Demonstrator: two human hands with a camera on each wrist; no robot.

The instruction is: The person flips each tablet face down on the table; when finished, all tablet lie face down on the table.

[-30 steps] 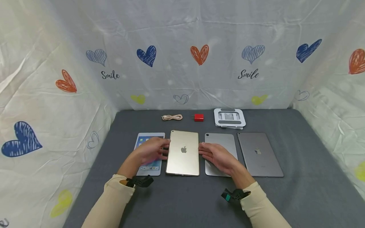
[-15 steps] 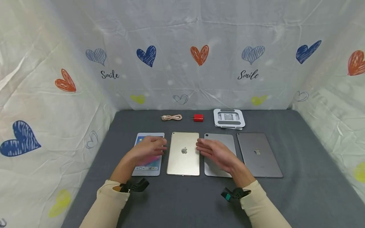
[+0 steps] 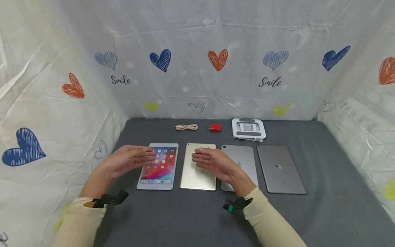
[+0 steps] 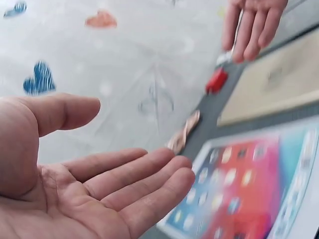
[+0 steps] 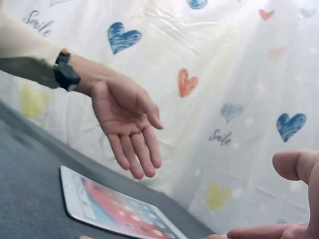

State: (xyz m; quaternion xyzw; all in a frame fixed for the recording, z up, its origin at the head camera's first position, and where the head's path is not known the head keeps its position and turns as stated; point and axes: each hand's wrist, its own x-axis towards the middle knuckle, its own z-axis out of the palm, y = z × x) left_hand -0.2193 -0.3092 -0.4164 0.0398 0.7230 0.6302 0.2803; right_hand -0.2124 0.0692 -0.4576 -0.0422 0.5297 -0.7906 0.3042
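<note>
A white tablet [image 3: 168, 175] with its lit home screen facing up lies at the left of a row. My left hand [image 3: 126, 159] is at its left side, fingers straight, the tips overlapping the screen's edge in the head view; the left wrist view shows its palm [image 4: 94, 194] holding nothing. Right of it lies a gold tablet [image 3: 197, 180], back up. My right hand [image 3: 216, 164] hovers across the gold tablet and the silver tablet [image 3: 247, 157], fingers extended, holding nothing. At the row's right end is a dark grey tablet [image 3: 280, 171], back up.
Behind the row lie a coiled pale cable [image 3: 186, 127], a red charger plug [image 3: 214, 128] and a folded white stand [image 3: 248, 129]. A grey cloth [image 3: 185, 219] covers the table. A white curtain with printed hearts [image 3: 191, 85] encloses the back and sides.
Both hands have left the gold tablet's edges and shifted left. The left hand has moved to the white tablet's left side, uncovering its screen. That tablet's lower end has shifted slightly left.
</note>
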